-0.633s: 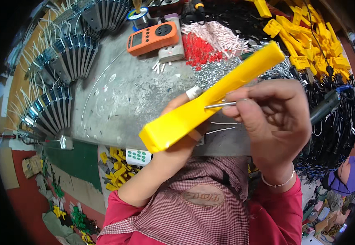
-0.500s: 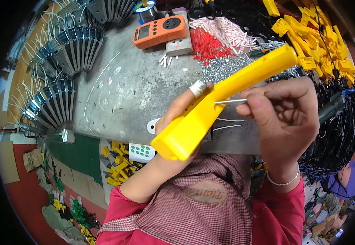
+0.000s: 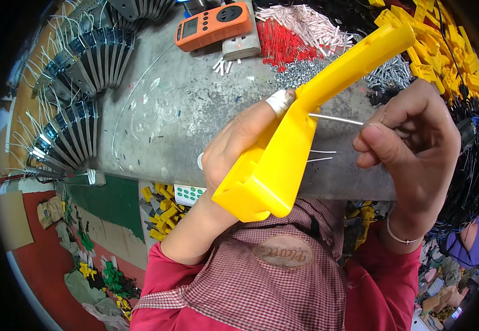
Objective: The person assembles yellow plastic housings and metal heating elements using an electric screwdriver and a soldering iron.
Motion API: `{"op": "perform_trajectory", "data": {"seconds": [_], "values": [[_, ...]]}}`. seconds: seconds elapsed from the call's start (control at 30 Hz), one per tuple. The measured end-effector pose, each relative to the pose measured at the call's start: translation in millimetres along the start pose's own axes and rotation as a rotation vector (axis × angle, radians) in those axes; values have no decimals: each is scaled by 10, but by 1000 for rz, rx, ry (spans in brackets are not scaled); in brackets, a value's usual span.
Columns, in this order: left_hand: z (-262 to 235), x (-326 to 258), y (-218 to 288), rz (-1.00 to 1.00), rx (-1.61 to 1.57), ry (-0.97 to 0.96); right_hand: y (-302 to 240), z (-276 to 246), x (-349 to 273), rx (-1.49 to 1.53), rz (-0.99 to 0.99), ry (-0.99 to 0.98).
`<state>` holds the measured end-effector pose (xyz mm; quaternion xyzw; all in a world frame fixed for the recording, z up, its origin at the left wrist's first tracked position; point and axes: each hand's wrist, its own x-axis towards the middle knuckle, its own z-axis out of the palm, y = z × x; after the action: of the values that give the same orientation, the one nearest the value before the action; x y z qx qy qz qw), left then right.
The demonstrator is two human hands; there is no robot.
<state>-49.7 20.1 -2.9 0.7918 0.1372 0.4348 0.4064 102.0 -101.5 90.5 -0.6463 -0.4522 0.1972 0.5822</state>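
My left hand (image 3: 225, 146), with white tape round the thumb, grips a bright yellow plastic housing (image 3: 278, 171) above the bench. The housing has a wide boxy end towards me and a long handle slanting to the far right. From a spot near the middle of its right side comes a thin pale rod or stiff wire (image 3: 336, 119). My right hand (image 3: 416, 138) pinches the outer end of this between thumb and fingers. Two thin white wires (image 3: 322, 156) show beside the housing; where they start is hidden.
An orange meter (image 3: 213, 27) lies at the back by a grey power strip (image 3: 241, 47). Red parts (image 3: 283, 44), pale sleeves (image 3: 311, 25) and metal fasteners (image 3: 300, 74) form heaps. Yellow housings (image 3: 460, 55) pile up at far right, above black cables (image 3: 465, 182). Metal plates with wires (image 3: 85, 124) stand left.
The housing has tilted and moved right, its handle rising farther back. My right hand has moved right, away from the housing, and a longer stretch of the pale rod or wire shows.
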Motion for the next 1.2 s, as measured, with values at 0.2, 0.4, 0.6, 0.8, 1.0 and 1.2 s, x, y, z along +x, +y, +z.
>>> {"op": "perform_trajectory", "data": {"seconds": [0.2,0.4,0.6,0.8,1.0,1.2], "values": [[-6,83,-22,91,117,-62,-112,-130,-30,-61,43,-98],[38,68,-137,183,131,-33,85,-64,73,-193,-62,-30],[40,172,15,268,253,-3,196,180,58,67,-145,288],[-127,100,-37,-10,106,-130,562,73,184,-341,-679,-93],[-330,404,134,-573,-610,-509,204,18,-8,-1165,-597,-218],[-358,113,-206,-106,120,-573,361,-201,-262,-1104,-233,-383]]}}
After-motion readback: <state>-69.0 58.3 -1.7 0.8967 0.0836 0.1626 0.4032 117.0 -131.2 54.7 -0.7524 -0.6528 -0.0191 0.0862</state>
